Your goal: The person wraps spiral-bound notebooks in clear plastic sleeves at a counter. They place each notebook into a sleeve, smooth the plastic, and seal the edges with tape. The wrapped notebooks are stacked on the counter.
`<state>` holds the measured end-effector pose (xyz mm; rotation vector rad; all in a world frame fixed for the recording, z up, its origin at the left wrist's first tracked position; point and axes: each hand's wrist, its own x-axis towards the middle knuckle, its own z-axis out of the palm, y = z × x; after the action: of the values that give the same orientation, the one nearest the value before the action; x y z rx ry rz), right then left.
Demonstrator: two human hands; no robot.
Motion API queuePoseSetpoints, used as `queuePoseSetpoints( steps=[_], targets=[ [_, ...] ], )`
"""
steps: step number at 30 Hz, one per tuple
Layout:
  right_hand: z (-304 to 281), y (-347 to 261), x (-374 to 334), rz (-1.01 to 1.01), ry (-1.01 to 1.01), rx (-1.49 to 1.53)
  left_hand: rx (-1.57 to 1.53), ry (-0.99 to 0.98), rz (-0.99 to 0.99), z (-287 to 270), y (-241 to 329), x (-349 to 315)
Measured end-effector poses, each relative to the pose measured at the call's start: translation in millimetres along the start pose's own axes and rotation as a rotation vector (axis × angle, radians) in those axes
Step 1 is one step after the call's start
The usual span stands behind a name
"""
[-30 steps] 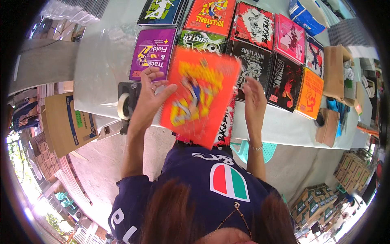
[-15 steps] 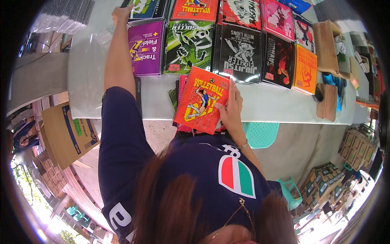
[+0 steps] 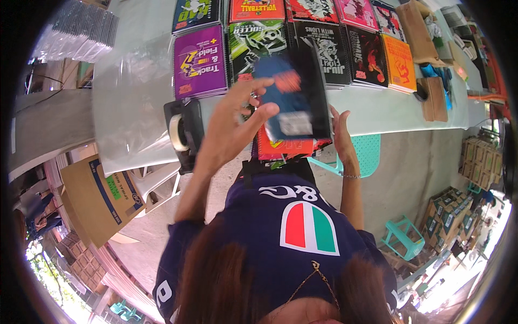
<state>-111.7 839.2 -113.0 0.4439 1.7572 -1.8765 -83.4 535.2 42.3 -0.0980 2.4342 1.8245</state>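
Observation:
A dark blue notebook [image 3: 291,102], blurred by motion, is between my hands, its back with a white label patch facing up. It overlaps an orange-red notebook [image 3: 283,149] on the small stack at the table's near edge. At its left side is my left hand [image 3: 229,124], thumb and forefinger apart and overlapping its cover; whether they press on it is hard to tell. My right hand [image 3: 343,135] stands by its right edge with fingers stretched out. Behind lie piles of spiral notebooks, among them a purple one [image 3: 199,63] and a green one [image 3: 245,46].
A black tape dispenser [image 3: 184,135] sits at the table edge left of my left hand. More notebooks, black [image 3: 368,59] and orange [image 3: 398,62], lie at right, beside an open cardboard box [image 3: 418,29]. A green stool [image 3: 367,154] is under the table's near side.
My left hand has come back from the far left pile, and the dark blue notebook now lies over the orange-red one. My right hand has let go of the orange-red notebook and moved right.

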Motion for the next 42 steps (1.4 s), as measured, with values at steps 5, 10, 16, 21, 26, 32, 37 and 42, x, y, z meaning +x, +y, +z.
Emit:
queuePoseSetpoints(
  steps=[5, 10, 16, 21, 26, 32, 37, 42],
  targets=[
    [14, 5, -2, -0.118, -0.065, -0.304, 0.263, 0.168, -0.243, 59, -188, -35],
    [22, 33, -3, -0.118, -0.042, -0.346, -0.321, 0.136, -0.298, 76, -168, -37],
    [45, 45, -38, -0.058, -0.013, -0.072, -0.378, -0.055, -0.577, 52, -169, -37],
    [54, 57, -69, -0.012, -0.012, 0.258, -0.436, -0.100, -0.422, 75, -151, -61],
    [46, 70, -96, 0.082, -0.158, 0.443, -0.126, -0.052, -0.253, 76, -124, -74],
    [121, -1, -144, -0.210, -0.017, 0.287, -0.245, 0.057, -0.051, -17, -64, -93],
    [264, -22, -154, -0.502, -0.148, 0.048, -0.276, 0.143, 0.002, -178, -65, -132],
    [435, -3, -90, -0.684, -0.405, -0.111, -0.230, 0.233, -0.063, -330, -142, -153]
  ],
)
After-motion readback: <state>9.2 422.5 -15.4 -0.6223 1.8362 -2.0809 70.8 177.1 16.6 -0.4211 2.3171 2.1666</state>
